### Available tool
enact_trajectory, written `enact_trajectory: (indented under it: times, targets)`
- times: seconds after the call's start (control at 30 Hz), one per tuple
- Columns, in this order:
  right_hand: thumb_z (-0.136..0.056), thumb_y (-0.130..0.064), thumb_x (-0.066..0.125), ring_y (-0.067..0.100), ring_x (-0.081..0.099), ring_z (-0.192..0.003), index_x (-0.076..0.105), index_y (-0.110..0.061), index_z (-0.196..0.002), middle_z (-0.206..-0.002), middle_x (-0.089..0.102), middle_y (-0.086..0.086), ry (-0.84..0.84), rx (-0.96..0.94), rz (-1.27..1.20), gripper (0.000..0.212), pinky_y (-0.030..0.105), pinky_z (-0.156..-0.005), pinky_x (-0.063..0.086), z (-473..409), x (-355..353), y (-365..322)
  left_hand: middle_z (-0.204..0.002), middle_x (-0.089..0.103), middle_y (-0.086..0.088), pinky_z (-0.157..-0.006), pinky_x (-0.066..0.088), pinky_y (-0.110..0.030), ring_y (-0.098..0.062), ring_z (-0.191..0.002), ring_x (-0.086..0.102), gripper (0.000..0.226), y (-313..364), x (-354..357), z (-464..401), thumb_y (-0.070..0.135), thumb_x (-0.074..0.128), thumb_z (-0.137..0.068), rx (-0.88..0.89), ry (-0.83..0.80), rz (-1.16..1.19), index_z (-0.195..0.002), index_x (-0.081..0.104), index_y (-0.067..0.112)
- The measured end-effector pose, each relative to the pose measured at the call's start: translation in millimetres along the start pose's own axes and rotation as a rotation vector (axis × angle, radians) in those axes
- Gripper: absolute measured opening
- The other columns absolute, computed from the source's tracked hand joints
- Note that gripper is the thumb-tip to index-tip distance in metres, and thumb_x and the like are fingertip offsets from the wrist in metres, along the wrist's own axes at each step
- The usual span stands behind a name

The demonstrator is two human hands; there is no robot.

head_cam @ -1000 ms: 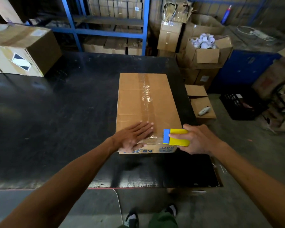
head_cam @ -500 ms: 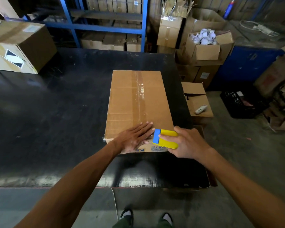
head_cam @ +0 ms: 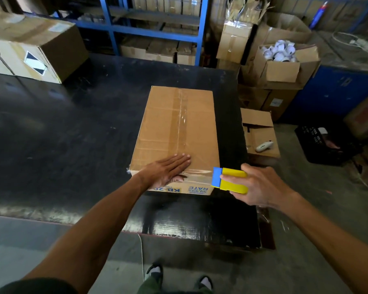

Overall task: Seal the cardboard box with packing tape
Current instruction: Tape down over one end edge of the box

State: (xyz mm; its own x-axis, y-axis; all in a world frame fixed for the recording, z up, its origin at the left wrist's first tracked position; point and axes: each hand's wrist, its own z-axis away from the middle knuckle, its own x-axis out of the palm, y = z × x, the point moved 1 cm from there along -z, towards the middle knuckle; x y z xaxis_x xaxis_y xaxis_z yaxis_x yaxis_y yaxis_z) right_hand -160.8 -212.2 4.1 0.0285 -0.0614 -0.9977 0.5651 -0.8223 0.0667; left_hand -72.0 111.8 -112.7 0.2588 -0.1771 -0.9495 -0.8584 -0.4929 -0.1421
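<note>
Box (head_cam: 176, 132) sits on the black table (head_cam: 62, 134), toward its right edge, w/ one tape strip already down the centre seam. Left hand (head_cam: 168, 170) lies flat, fingers spread, on the box's near top edge, thumb over the front face. Right hand (head_cam: 257, 185), just off the box's near right corner, is wrapped round the yellow-blue tape dispenser (head_cam: 229, 180), clear tape stretched along that edge. To do it well: keep tape taut, press it w/ the left palm, then cut cleanly past the corner.

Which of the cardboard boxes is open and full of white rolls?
The open box at the upper right, beyond the table: its flaps stand up around white rolls. The taped box is closed.
</note>
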Motion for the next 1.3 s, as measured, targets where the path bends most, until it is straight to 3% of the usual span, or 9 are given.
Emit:
enact_trajectory:
  times: [0.17, 0.27, 0.33, 0.5, 0.77, 1.03, 1.2, 1.3]
  targets:
    - [-0.07, -0.049, 0.079, 0.016, 0.047, -0.053, 0.058, -0.038, -0.132, -0.086, 0.054, 0.005, -0.007, -0.053, -0.039, 0.066, 0.023, -0.044, 0.035, 5.0, 10.3, 17.5, -0.162, 0.029, -0.016, -0.119, 0.033, -0.044, -0.028, -0.15, 0.027, 0.066, 2.8, -1.7, -0.6, 0.044, 0.037, -0.106, -0.033, -0.013, -0.008, -0.154, 0.029, -0.001]
    - [-0.067, -0.047, 0.081, 0.018, 0.049, -0.053, 0.06, -0.036, -0.131, -0.087, 0.056, 0.006, 0.016, -0.075, -0.044, 0.067, 0.023, -0.045, 0.035, 4.3, 11.3, 23.0, -0.163, 0.025, -0.018, -0.123, 0.022, -0.048, -0.031, -0.152, 0.022, 0.067, 15.8, -7.1, -19.9, 0.046, 0.034, -0.106, -0.018, -0.03, -0.046, -0.156, 0.027, 0.001]
    - [-0.068, -0.048, 0.079, 0.019, 0.05, -0.053, 0.059, -0.039, -0.13, -0.087, 0.056, 0.006, 0.019, -0.069, -0.055, 0.066, 0.026, -0.045, 0.041, 3.1, 12.8, 25.8, -0.164, 0.023, -0.018, -0.124, 0.018, -0.048, -0.031, -0.153, 0.019, 0.068, 32.5, -2.4, -43.2, 0.048, 0.033, -0.106, -0.007, -0.054, -0.042, -0.156, 0.027, 0.003]
    - [-0.074, -0.055, 0.068, 0.018, 0.049, -0.055, 0.053, -0.044, -0.134, -0.088, 0.055, 0.004, 0.019, -0.075, -0.082, 0.062, 0.028, -0.045, 0.041, 5.1, 15.2, 32.1, -0.162, 0.032, -0.011, -0.118, 0.033, -0.047, -0.026, -0.15, 0.028, 0.064, 42.2, 12.9, -59.8, 0.048, 0.032, -0.106, -0.091, -0.06, 0.001, -0.155, 0.033, 0.007]
    - [-0.082, -0.058, 0.06, 0.017, 0.053, -0.067, 0.04, -0.045, -0.142, -0.096, 0.053, 0.004, 0.024, -0.15, -0.045, 0.065, 0.033, -0.048, 0.049, 32.1, 15.9, 90.6, -0.165, 0.024, -0.008, -0.124, 0.016, -0.041, -0.023, -0.153, 0.021, 0.065, 39.0, 15.3, -60.4, 0.05, 0.028, -0.106, -0.091, -0.096, -0.011, -0.158, 0.026, 0.011]
    - [-0.062, -0.046, 0.084, 0.027, 0.062, -0.066, 0.065, -0.033, -0.126, -0.097, 0.061, 0.017, 0.01, -0.1, 0.02, 0.068, 0.032, -0.045, 0.05, 0.4, 53.4, 57.7, -0.163, 0.029, -0.009, -0.123, 0.019, -0.041, -0.023, -0.151, 0.027, 0.063, 42.7, 8.6, -62.6, 0.048, 0.035, -0.105, -0.108, -0.095, -0.016, -0.156, 0.032, 0.01]
    - [-0.058, -0.04, 0.086, 0.028, 0.06, -0.063, 0.066, -0.024, -0.121, -0.091, 0.06, 0.017, 0.036, -0.083, 0.057, 0.068, 0.032, -0.042, 0.048, 4.1, 56.8, 38.1, -0.163, 0.028, -0.009, -0.123, 0.018, -0.041, -0.024, -0.151, 0.025, 0.064, 44.9, 4.6, -65.6, 0.049, 0.03, -0.105, -0.138, -0.155, -0.034, -0.156, 0.031, 0.009]
    - [-0.057, -0.039, 0.087, 0.029, 0.06, -0.064, 0.065, -0.023, -0.121, -0.094, 0.06, 0.018, 0.02, -0.054, 0.094, 0.071, 0.033, -0.042, 0.049, 5.6, 60.6, 31.6, -0.162, 0.032, -0.012, -0.121, 0.028, -0.045, -0.026, -0.15, 0.028, 0.062, 49.3, 5.0, -68.5, 0.047, 0.033, -0.106, -0.143, -0.151, -0.071, -0.155, 0.034, 0.008]
